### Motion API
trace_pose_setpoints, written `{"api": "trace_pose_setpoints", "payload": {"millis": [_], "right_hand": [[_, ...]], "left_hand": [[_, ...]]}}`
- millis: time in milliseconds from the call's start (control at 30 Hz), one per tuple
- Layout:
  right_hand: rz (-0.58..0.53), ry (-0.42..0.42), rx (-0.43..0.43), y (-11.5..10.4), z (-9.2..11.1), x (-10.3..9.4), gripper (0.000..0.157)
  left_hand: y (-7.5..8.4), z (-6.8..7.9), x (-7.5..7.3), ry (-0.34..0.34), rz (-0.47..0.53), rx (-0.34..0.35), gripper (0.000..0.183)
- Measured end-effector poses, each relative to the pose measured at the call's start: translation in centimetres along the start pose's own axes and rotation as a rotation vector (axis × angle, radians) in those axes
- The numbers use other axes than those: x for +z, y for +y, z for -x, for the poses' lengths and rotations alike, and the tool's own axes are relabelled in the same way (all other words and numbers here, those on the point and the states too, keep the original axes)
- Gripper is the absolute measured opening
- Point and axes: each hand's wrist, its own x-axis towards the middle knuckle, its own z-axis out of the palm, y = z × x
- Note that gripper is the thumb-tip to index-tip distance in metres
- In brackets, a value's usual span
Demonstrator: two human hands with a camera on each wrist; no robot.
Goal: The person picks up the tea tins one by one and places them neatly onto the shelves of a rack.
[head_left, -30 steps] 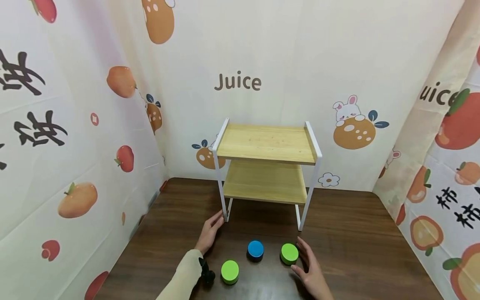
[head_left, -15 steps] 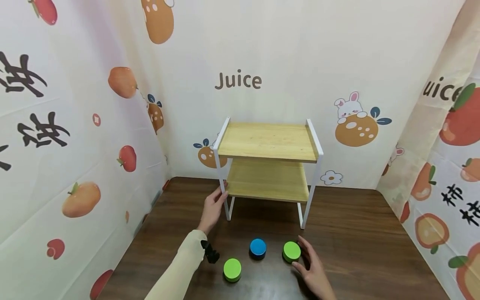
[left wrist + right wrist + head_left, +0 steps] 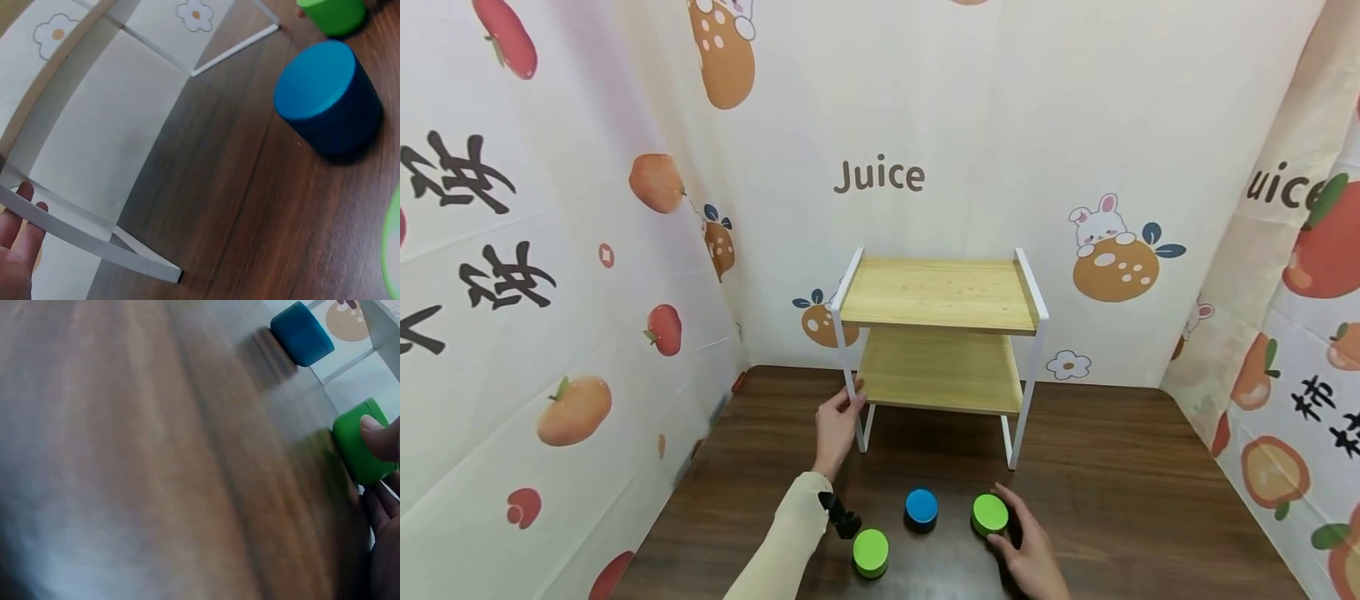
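Observation:
A two-tier shelf with pale wood boards and a white frame point(image 3: 936, 292) stands at the back of the table. My left hand point(image 3: 837, 429) grips its left front leg, with fingertips showing past the white bar in the left wrist view. My right hand point(image 3: 1030, 554) holds a short green cylinder point(image 3: 989, 515) between thumb and fingers; it stands upright on the table. The right wrist view shows the thumb point(image 3: 381, 437) on its side. A blue cylinder point(image 3: 921, 510) stands left of it. Another green cylinder point(image 3: 871, 553) is nearest the front, beside my left forearm.
The dark wood table point(image 3: 1120, 483) reaches back to a printed curtain point(image 3: 970, 150) and side curtains at left and right. A black wrist mount point(image 3: 841, 515) sits on my left wrist, close to the front green cylinder. The shelf's white feet rest on the tabletop.
My left hand has moved up from the foot of the shelf's left front leg and now grips it higher. The right hand stays at the green cylinder. The head view shifts slightly.

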Motion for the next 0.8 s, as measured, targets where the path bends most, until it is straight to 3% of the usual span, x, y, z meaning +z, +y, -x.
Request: {"api": "trace_pose_setpoints", "payload": {"millis": [233, 433, 667, 800], "right_hand": [[0.069, -0.003, 0.045, 0.11, 0.24, 0.11, 0.076], [0.108, 0.040, 0.017, 0.19, 0.48, 0.46, 0.070], [0.122, 0.038, 0.048, 0.00, 0.56, 0.67, 0.068], [0.126, 0.039, 0.053, -0.14, 0.46, 0.76, 0.068]], "left_hand": [[0.24, -0.02, -0.11, -0.009, 0.010, -0.038, 0.033], [0.09, 0.07, -0.11, -0.004, 0.012, -0.022, 0.032], [-0.32, -0.04, -0.23, 0.001, -0.008, -0.015, 0.030], [-0.37, -0.19, -0.42, -0.002, 0.029, -0.024, 0.030]]}}
